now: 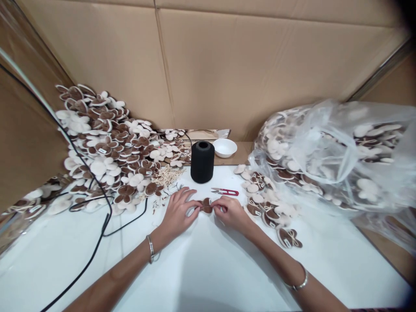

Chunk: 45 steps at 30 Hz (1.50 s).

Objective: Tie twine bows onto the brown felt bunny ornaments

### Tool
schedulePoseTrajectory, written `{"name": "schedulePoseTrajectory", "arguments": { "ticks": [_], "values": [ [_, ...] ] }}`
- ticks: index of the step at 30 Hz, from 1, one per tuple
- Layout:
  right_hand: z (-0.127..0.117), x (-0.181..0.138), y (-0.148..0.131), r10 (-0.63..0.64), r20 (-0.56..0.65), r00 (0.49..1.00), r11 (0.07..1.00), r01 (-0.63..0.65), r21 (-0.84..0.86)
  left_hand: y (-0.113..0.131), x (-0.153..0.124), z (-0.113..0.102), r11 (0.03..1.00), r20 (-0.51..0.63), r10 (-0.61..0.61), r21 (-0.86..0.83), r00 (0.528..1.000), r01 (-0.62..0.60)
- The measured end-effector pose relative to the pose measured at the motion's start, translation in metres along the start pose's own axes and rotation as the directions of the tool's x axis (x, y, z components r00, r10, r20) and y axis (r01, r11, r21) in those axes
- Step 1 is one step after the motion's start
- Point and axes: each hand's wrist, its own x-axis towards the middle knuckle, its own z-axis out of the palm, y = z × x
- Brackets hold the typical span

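Note:
A small brown plush piece with a pale tag lies between my two hands at the middle of the white table. My left hand pinches its left side between thumb and index finger, with the other fingers spread. At its right edge, the fingertips of my right hand are closed; my fingers partly cover the piece. Just beyond the hands lie red-handled thread snips, blades pointing left. Behind them a black thread cone stands upright.
A large heap of brown-and-white plush pieces fills the left, beside beige bows. Plush pieces with bows lie right, near a full plastic bag. A white bowl sits behind. Black cable crosses the left.

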Motion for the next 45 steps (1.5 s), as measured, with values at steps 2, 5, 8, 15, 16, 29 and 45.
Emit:
{"name": "schedulePoseTrajectory", "arguments": {
  "ticks": [2,5,8,15,16,29,45],
  "values": [
    [-0.001,-0.002,-0.002,0.014,0.014,1.0,1.0,-0.014,-0.001,0.0,0.001,0.001,1.0,0.004,0.013,-0.021,1.0,-0.013],
    [-0.002,-0.004,-0.006,0.028,0.04,0.999,0.999,-0.029,0.014,-0.001,0.003,0.003,0.997,0.052,0.03,-0.067,0.998,-0.027],
    [-0.003,-0.004,-0.009,0.02,0.032,0.999,1.0,-0.02,0.023,0.0,0.003,0.003,0.997,0.079,0.027,-0.067,0.996,-0.022],
    [0.001,-0.005,-0.007,-0.024,-0.03,0.999,1.0,0.025,0.008,0.006,0.003,-0.002,0.998,0.007,0.053,0.037,0.999,-0.053],
    [0.002,-0.005,-0.005,-0.053,-0.047,0.997,0.998,0.054,0.011,0.006,0.003,-0.001,0.996,0.005,0.078,0.031,0.997,-0.078],
    [0.009,0.002,0.009,-0.326,-0.071,0.943,0.945,0.326,-0.02,0.003,0.017,-0.001,0.939,0.053,0.303,-0.187,0.952,-0.289],
    [0.009,0.002,0.004,-0.347,-0.078,0.935,0.937,0.343,-0.06,-0.002,0.015,0.005,0.941,0.032,0.326,-0.111,0.945,-0.321]
  ]
}}
